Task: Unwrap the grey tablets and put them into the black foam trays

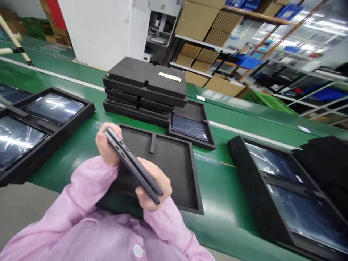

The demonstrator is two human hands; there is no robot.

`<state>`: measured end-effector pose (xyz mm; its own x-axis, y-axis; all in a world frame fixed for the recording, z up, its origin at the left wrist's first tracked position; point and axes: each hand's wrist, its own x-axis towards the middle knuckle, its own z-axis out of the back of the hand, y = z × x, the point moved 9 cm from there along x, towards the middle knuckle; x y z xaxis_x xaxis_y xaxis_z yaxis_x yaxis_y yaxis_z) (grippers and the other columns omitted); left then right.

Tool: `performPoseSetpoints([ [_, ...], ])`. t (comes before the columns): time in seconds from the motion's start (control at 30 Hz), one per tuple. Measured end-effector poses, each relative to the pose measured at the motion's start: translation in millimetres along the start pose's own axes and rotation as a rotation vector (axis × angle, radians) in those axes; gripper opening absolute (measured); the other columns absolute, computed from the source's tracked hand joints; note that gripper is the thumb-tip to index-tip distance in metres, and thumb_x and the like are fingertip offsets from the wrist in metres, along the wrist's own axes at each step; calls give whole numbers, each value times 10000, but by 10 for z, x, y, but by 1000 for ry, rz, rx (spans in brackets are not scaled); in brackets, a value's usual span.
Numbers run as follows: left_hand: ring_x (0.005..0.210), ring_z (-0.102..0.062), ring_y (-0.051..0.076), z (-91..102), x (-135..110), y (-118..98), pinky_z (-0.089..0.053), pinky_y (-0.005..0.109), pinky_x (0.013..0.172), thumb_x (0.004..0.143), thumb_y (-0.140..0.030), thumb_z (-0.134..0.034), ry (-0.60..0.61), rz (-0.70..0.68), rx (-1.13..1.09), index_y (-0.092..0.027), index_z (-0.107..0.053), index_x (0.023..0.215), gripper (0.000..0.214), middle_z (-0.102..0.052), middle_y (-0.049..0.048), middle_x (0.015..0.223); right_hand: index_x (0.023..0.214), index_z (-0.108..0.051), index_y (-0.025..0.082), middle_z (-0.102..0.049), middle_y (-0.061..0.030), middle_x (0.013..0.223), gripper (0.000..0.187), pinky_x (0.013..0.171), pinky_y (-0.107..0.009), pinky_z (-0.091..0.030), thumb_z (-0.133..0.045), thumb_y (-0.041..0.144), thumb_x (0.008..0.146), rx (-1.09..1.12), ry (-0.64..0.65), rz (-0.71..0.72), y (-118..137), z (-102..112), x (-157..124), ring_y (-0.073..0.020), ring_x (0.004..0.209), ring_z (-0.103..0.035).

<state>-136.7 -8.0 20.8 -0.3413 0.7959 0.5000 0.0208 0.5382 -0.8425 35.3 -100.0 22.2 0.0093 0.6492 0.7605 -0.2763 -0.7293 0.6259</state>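
While edge-on, tablet (133, 163) between both hands

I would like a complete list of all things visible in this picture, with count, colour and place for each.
tablet: one, dark grey, held edge-up in both hands
empty tray: one, black, under the hands
tray stack: one, black, behind the empty tray
filled trays: about four in view, black, left, right and beside the stack
belt: one, green, under the trays
cartons: several, brown, shelves behind
left hand: one, tablet's far end
right hand: one, tablet's near end
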Motion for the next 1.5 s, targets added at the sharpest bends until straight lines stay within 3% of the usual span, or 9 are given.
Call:
performPoseSetpoints([
  [0.1,479,-397,121,-405,240,-171,-306,295,484,830,-764,-409,160,-157,-219,-207,-487,617,601,-451,-5,535,1379,-513,236,-687,-147,1225,592,924,-554,-575,-560,535,870,-55,-85,56,66,-11,-103,-376,1124,-675],
  [0.2,481,-424,115,-850,338,-136,-337,281,488,811,-731,-489,424,-101,-196,-184,-555,616,584,-502,1,541,1494,-360,237,-520,-159,1437,702,1059,-596,-467,-524,539,882,-65,-27,-51,-27,-97,-118,-392,1321,-522],
  [0.33,495,-441,116,-1063,342,-100,-378,271,507,855,-602,-471,488,-12,-160,-172,-574,599,511,-529,9,553,1520,-275,208,-410,-185,1498,765,1109,-600,-408,-539,524,876,-25,26,-147,-55,-106,-85,-384,1391,-434],
  [0.5,562,-494,141,-1130,258,-101,-409,278,556,853,-523,-443,525,36,-130,-167,-617,637,450,-581,35,600,1510,-222,219,-359,-190,1512,765,1117,-587,-407,-521,503,865,-54,43,-244,-20,-91,-121,-373,1406,-415],
  [0.83,559,-494,138,-1104,186,-142,-404,275,550,870,-522,-463,536,8,-178,-158,-623,631,463,-582,34,597,1459,-360,233,-399,-163,1473,691,1122,-588,-389,-575,514,866,98,-34,-267,5,-35,-112,-371,1375,-440],
  [1.0,559,-488,136,-1084,210,-140,-417,273,553,861,-563,-475,483,12,-136,-168,-610,626,479,-568,27,596,1440,-438,249,-434,-128,1488,670,1130,-554,-393,-622,505,849,337,-82,-311,-89,-8,-120,-353,1383,-448],
  [1.17,554,-476,121,-1080,229,-116,-423,261,578,877,-525,-484,409,6,-64,-175,-604,638,440,-547,3,587,1352,-561,250,-573,-75,1422,498,1104,-491,-452,-497,428,892,557,-235,-505,-334,93,-202,-298,1338,-530],
  [1.37,593,-526,116,-1188,196,-76,-428,245,609,902,-444,-484,424,-1,-28,-171,-624,673,383,-601,-4,637,1320,-585,156,-659,-124,1302,563,1027,-511,-517,-320,379,877,430,-339,-562,-455,221,-236,-309,1241,-616],
  [1.5,619,-564,121,-1253,179,-77,-441,240,625,906,-421,-491,440,-7,-10,-169,-654,691,369,-649,-2,668,1304,-603,170,-664,-102,1302,552,1035,-487,-518,-293,324,874,452,-388,-565,-476,263,-238,-278,1243,-618],
])
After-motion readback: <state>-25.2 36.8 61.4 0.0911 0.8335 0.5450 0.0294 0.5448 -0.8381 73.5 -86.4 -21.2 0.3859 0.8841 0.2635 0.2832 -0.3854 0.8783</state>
